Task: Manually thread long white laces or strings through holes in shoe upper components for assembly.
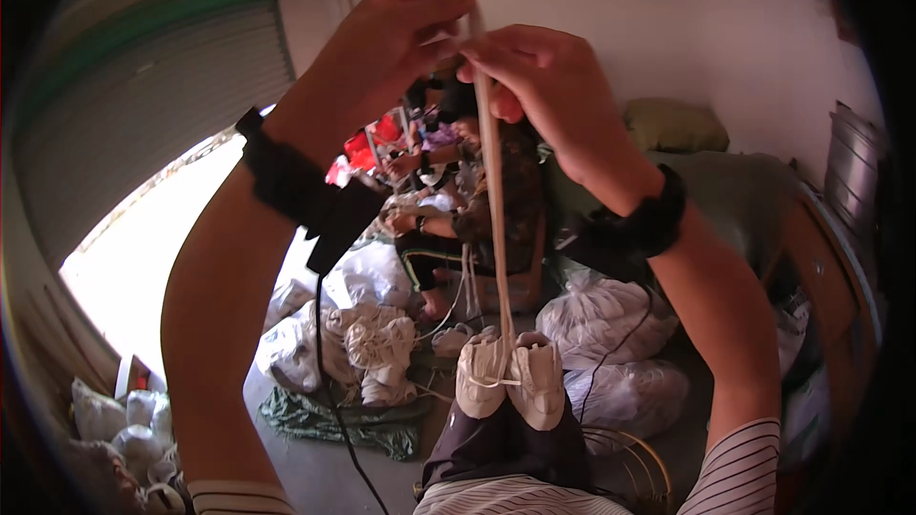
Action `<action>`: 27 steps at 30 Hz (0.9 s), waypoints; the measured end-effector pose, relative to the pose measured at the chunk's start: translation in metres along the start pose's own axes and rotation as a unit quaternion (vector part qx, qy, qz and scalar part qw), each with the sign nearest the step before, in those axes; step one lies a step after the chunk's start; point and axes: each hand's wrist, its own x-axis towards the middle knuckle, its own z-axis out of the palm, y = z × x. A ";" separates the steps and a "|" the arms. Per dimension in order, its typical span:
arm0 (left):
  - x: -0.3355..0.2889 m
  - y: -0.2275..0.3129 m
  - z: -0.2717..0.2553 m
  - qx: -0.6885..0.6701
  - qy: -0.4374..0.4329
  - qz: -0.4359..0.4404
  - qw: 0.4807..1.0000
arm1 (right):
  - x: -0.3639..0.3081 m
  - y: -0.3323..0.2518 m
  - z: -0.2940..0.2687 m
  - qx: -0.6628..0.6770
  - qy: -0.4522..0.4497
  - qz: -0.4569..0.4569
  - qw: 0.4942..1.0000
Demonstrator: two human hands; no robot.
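A pair of white sneakers, the left shoe [480,401] and the right shoe [540,401], rests side by side on my dark-trousered legs. Pale shoelaces [496,200] run from the shoes far upward, pulled straight and close together. Near their top, my right hand [549,81] pinches the laces between thumb and fingers. Just above and to the left, my left hand [405,29] has its fingertips closed at the blurred upper end of the laces. A thin loop of lace [491,382] crosses the front of both shoes. Black bands circle both my wrists.
Ahead sits another person [496,191] among light-coloured items. White bundles [377,343] and a green sack [343,420] lie on the floor at left. Stuffed plastic bags [611,324] stand right of the shoes. A black cable [329,381] hangs from my left wrist.
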 end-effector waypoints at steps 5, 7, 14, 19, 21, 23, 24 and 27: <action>-0.037 -0.007 -0.023 0.140 0.024 0.072 0.987 | -0.045 0.011 0.042 0.010 -0.079 0.137 0.987; -0.058 -0.006 -0.027 0.030 0.077 -0.044 0.996 | -0.072 0.023 0.062 0.034 -0.099 0.205 0.973; -0.101 -0.030 -0.056 0.249 0.058 0.038 0.966 | -0.147 0.089 0.099 0.032 -0.215 0.328 0.919; -0.121 -0.050 -0.099 0.563 -0.001 0.240 0.791 | -0.187 0.135 0.128 0.051 -0.236 0.395 0.886; -0.123 -0.060 -0.107 0.618 0.004 0.243 0.748 | -0.205 0.154 0.136 0.050 -0.231 0.423 0.875; -0.121 -0.070 -0.110 0.504 0.043 0.167 0.846 | -0.223 0.178 0.138 0.048 -0.244 0.446 0.860; -0.122 -0.074 -0.112 0.375 0.082 0.092 0.919 | -0.232 0.187 0.141 0.044 -0.248 0.460 0.852; -0.122 -0.084 -0.121 0.291 0.137 0.030 0.946 | -0.258 0.213 0.148 0.009 -0.254 0.456 0.853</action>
